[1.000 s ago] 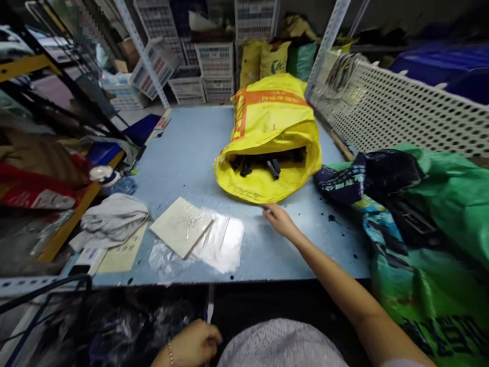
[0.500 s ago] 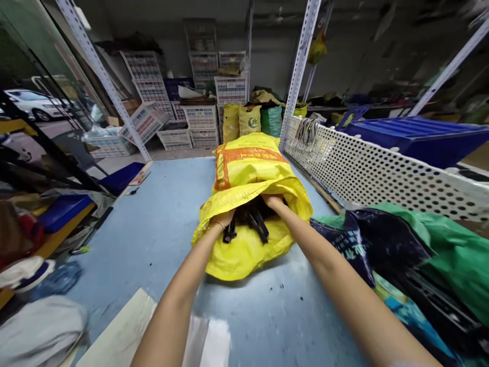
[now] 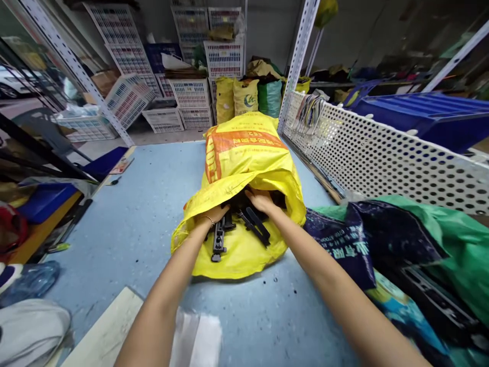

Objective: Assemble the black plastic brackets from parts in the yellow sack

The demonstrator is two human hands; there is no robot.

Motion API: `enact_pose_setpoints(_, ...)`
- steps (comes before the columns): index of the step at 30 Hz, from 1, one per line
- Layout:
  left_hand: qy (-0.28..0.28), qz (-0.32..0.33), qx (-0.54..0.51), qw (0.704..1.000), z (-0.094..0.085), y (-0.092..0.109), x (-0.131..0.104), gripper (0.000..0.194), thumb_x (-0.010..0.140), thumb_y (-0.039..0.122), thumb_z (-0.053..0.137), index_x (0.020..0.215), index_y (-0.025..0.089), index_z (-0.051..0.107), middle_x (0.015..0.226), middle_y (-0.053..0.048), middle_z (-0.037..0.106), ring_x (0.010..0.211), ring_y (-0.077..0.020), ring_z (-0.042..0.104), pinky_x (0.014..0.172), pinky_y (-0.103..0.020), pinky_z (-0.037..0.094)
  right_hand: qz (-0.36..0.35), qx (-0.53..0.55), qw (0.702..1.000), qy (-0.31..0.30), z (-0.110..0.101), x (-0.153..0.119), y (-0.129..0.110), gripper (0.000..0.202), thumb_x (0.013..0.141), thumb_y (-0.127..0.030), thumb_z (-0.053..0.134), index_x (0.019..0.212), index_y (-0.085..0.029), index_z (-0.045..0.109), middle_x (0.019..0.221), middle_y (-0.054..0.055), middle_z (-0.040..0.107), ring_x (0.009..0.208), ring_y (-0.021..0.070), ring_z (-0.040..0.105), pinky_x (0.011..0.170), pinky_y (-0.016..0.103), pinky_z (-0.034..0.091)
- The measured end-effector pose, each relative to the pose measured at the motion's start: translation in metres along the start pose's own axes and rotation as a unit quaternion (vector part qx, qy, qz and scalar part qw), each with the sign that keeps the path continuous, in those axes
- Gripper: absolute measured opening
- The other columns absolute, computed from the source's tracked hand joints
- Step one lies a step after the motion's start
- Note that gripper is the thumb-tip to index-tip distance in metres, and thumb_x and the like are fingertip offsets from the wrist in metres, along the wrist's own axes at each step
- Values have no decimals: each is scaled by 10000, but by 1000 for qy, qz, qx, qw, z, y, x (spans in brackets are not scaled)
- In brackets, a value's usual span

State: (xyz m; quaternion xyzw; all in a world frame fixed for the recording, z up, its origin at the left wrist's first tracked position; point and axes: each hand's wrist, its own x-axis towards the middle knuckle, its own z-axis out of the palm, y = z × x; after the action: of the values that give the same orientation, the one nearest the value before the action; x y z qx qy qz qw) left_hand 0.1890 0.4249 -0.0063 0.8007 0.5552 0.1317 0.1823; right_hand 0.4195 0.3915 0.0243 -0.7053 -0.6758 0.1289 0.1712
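A yellow woven sack (image 3: 244, 148) with orange print lies on the blue tabletop (image 3: 160, 178), its mouth open toward me. Inside the mouth are black plastic parts (image 3: 254, 227), and one long grooved black part (image 3: 218, 239) rests on the lower lip of the sack. My left hand (image 3: 217, 213) reaches in at the left side, beside the grooved part, its fingers mostly hidden. My right hand (image 3: 262, 200) is in the mouth above the black parts. Its fingertips are hidden in the dark opening, so its grip cannot be made out.
A white perforated panel (image 3: 374, 148) borders the table's right side. Green and dark sacks (image 3: 355, 234) lie at the right. A pale board (image 3: 107, 326) and a white sheet (image 3: 206, 336) are at the near left. Stacked crates (image 3: 225, 58) stand behind the table.
The view has tipped down and shifted. More black parts show at the sack's mouth, and the grooved one now extends further out over the lower lip. My right hand is more visible.
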Motion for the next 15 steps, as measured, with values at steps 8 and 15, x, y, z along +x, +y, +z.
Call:
enact_pose_setpoints(8, 30, -7, 13, 999, 3, 3, -117, 635, 903, 526, 454, 1426, 167, 457, 1507, -130, 446, 1444, -332, 316, 1211, -446, 195, -71, 12, 997, -39, 2, -91, -30, 486, 1029, -437, 305, 1401, -163, 457, 1367, 128, 583, 1245, 246, 538, 1023, 328, 376)
enact_pose_setpoints(15, 21, 19, -58, 998, -10, 8, -209, 635, 957, 460, 388, 1491, 122, 331, 1591, -153, 281, 1498, -300, 184, 1222, -470, 155, -72, -26, 997, 6, -4, -203, -27, 421, 963, -376, 489, 1335, -180, 516, 1268, 145, 590, 1191, 287, 529, 1005, 389, 397)
